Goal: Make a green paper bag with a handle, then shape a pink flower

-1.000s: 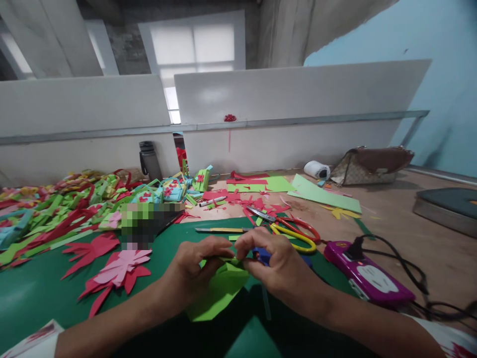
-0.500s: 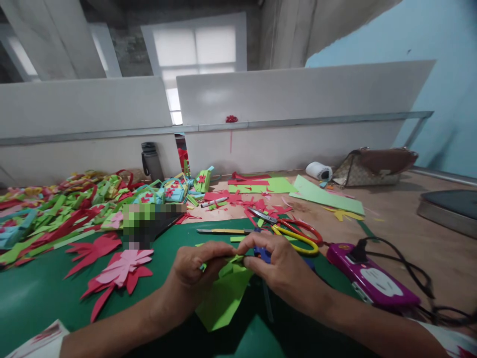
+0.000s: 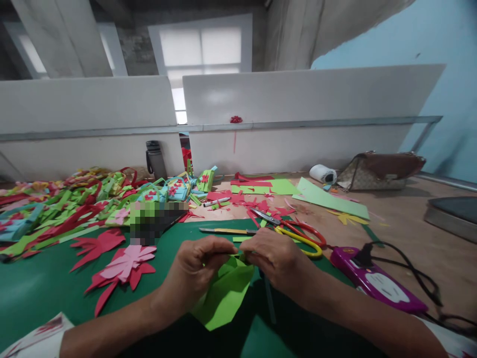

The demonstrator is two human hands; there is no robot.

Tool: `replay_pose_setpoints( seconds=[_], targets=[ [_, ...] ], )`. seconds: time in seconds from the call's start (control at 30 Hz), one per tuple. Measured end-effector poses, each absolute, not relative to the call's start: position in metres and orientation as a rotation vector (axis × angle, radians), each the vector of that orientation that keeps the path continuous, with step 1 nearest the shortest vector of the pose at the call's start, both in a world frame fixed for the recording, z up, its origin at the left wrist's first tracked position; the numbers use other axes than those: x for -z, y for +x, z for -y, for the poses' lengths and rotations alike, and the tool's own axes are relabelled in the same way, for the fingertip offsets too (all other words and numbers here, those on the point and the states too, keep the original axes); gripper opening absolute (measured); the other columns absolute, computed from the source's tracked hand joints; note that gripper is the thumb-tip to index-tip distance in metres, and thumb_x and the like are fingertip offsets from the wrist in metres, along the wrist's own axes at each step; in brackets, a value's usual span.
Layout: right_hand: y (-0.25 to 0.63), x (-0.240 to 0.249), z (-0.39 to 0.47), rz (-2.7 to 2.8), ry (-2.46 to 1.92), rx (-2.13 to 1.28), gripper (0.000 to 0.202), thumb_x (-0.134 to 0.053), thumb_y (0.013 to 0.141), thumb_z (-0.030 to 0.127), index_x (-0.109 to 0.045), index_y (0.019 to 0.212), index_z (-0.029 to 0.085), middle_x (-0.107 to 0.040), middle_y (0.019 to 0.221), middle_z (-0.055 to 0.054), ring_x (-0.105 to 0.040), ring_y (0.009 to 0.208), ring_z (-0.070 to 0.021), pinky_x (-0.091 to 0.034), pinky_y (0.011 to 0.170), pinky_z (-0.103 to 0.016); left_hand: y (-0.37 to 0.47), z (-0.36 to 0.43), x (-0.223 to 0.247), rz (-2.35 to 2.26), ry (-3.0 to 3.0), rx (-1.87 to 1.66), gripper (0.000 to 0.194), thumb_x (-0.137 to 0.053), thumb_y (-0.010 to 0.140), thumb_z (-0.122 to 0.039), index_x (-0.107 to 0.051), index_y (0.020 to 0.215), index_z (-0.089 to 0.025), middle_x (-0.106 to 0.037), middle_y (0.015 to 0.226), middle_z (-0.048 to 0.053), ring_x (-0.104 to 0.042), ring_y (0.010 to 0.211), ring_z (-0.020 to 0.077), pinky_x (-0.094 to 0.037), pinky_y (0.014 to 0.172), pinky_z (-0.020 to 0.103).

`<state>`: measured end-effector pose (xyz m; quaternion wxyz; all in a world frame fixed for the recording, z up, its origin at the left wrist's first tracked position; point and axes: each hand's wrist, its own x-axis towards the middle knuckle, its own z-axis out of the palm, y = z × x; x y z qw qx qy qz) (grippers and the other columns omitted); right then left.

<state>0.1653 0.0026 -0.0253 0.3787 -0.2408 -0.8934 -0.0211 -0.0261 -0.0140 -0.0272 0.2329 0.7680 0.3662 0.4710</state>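
Close together over the green mat (image 3: 164,343), my two hands meet at the top edge of a folded piece of bright green paper (image 3: 226,298). My left hand (image 3: 197,268) pinches its upper left side between thumb and fingers. With its fingertips, my right hand (image 3: 279,256) grips the upper right corner. A translucent stick (image 3: 270,298), like a glue stick, points down below my right hand. The tool it belongs to is hidden, so I cannot tell whether that hand holds it. Just beyond lie scissors (image 3: 316,248) with red and yellow handles and a craft knife (image 3: 227,231).
Red and pink paper flower shapes (image 3: 124,266) lie left, before a heap of coloured paper pieces (image 3: 67,211). A purple power strip (image 3: 376,281) with black cables is at right. Farther back are a bottle (image 3: 155,159), green sheets (image 3: 328,199), a marker (image 3: 216,202) and a handbag (image 3: 383,171).
My right hand has rolled over, its fingers now curling down at the paper's corner. A blue part that showed between its fingers is now hidden. The camera view has shifted slightly.
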Motion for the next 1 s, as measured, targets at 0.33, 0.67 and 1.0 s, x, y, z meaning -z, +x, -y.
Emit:
replay_pose_setpoints(
  seconds=[0.33,0.67,1.0],
  targets=[
    [0.169,0.028,-0.004,2.387,-0.630,0.245,0.022,-0.039,0.084,0.005,-0.057,0.077,0.015,-0.062,0.066,-0.003,-0.054,0.063,-0.0134,-0.039,0.075,-0.031,-0.025,0.015,0.023,-1.084,1.993,-1.287,0.014,-0.057,0.074,-0.008,-0.069,0.078,-0.015,-0.071,0.072,0.002,-0.064,0.064,0.0128,-0.052,0.060,0.020],
    [0.173,0.018,0.000,2.475,-0.546,0.638,0.022,-0.036,0.086,0.007,-0.058,0.088,0.012,-0.063,0.071,-0.007,-0.057,0.072,-0.0181,-0.038,0.085,-0.042,-0.022,0.015,0.024,-1.037,1.933,-1.329,0.016,-0.057,0.071,-0.004,-0.069,0.076,-0.014,-0.071,0.072,0.002,-0.064,0.065,0.0111,-0.052,0.062,0.017],
    [0.171,0.019,0.001,2.392,-0.587,0.472,0.022,-0.038,0.084,0.005,-0.059,0.080,0.012,-0.061,0.066,-0.005,-0.056,0.065,-0.0157,-0.040,0.082,-0.039,-0.024,0.017,0.023,-1.024,1.854,-1.271,0.014,-0.059,0.072,-0.008,-0.068,0.080,-0.014,-0.071,0.077,0.003,-0.065,0.070,0.0125,-0.053,0.066,0.019]
  ],
)
